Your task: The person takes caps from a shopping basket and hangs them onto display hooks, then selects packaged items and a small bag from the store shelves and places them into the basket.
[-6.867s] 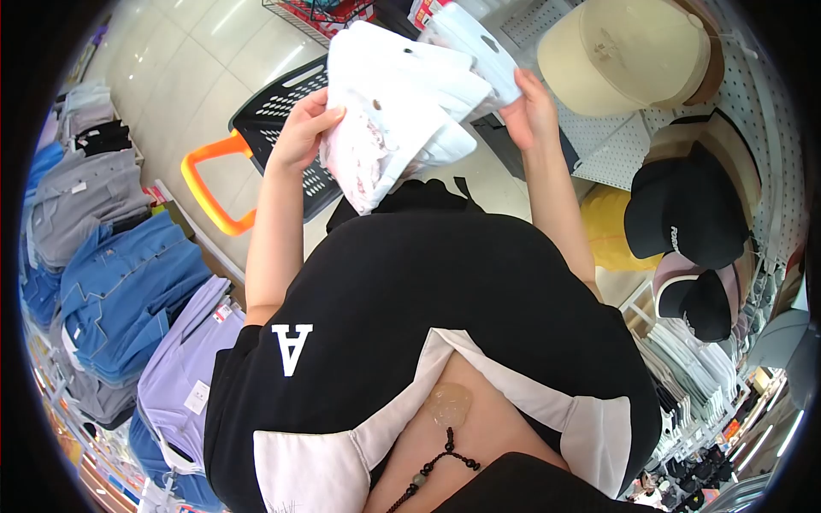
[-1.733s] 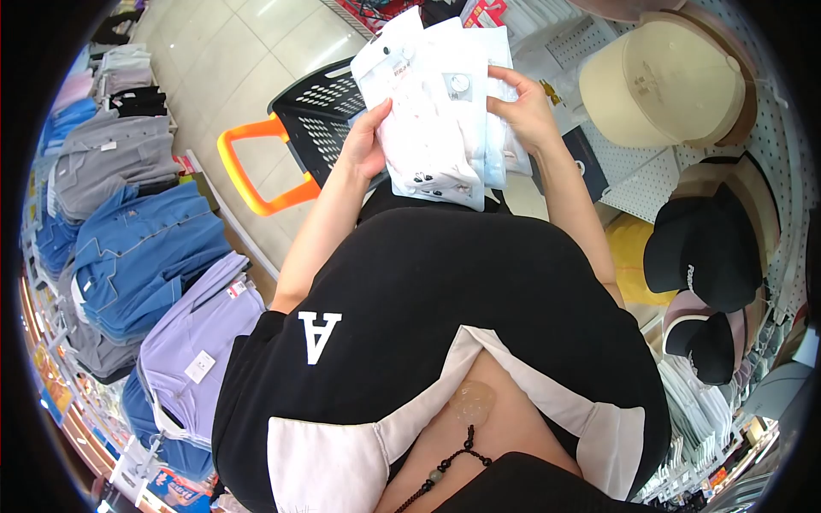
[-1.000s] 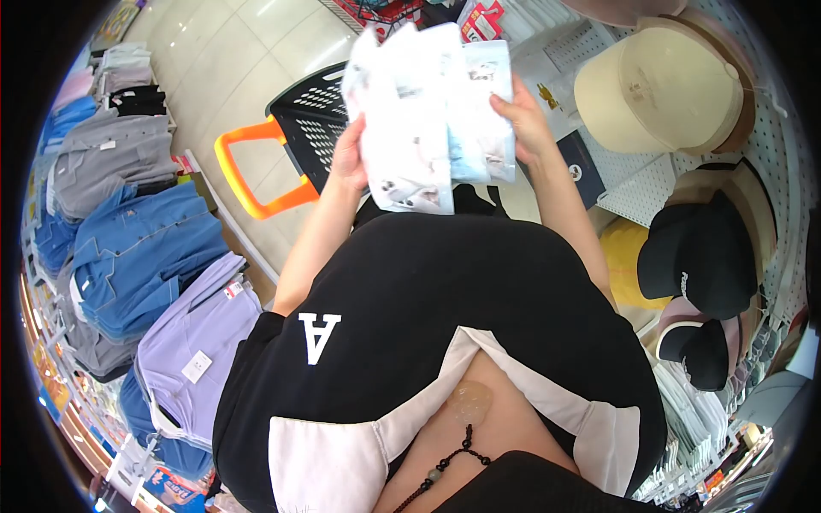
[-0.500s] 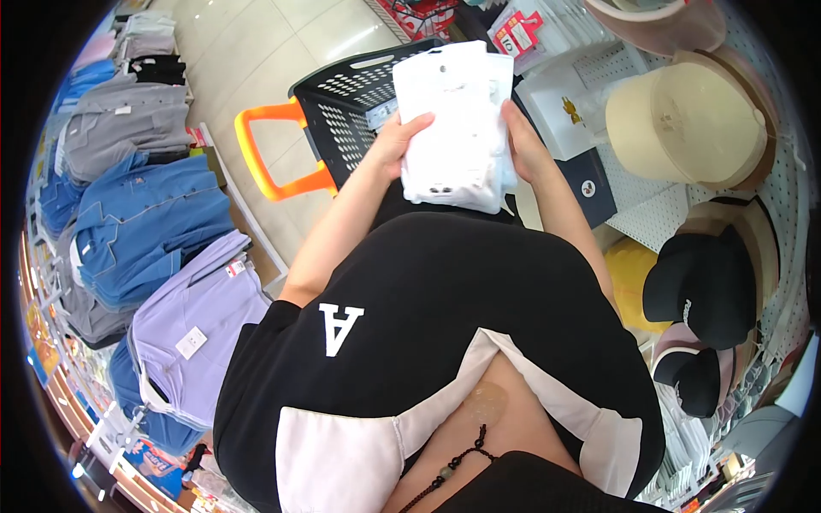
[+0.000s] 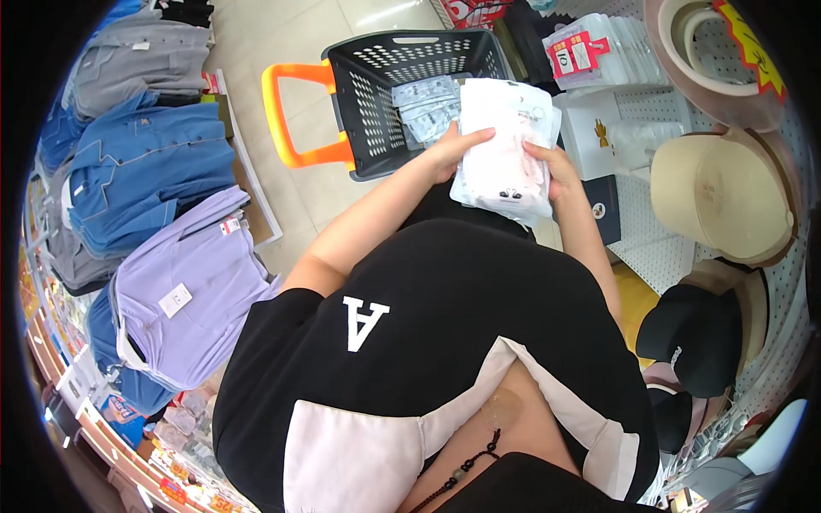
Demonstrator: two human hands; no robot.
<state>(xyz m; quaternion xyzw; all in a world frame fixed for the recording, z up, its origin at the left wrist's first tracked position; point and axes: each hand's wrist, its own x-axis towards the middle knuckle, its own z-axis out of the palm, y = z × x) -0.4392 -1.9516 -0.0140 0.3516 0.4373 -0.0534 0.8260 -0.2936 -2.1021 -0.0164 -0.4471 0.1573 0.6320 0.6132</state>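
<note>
A stack of white plastic packets [image 5: 503, 154] is held in front of my body, with pinkish contents showing through the top one. My left hand [image 5: 455, 152] grips the stack at its left edge, thumb lying across the front. On the opposite edge my right hand [image 5: 556, 171] is closed too, its thumb on the packet's face. What is inside the packets I cannot make out. Just beyond and left of them is a black shopping basket [image 5: 368, 103] with an orange handle [image 5: 282, 128]. Grey-blue patterned packs [image 5: 428, 107] lie in the basket, partly hidden by the stack.
Blue shirts [image 5: 154, 171] and a lilac garment [image 5: 184, 282] hang on the left. To the right, a pegboard rack bears a cream sun hat [image 5: 718, 192], black caps [image 5: 697, 338] and white packets with a red price tag [image 5: 577, 56]. Pale floor tiles [image 5: 291, 38] show at upper left.
The stack and both hands have shifted right and slightly down in view. My right thumb now lies over the front, the top packet shows pinkish contents, and more of the basket's packs are visible.
</note>
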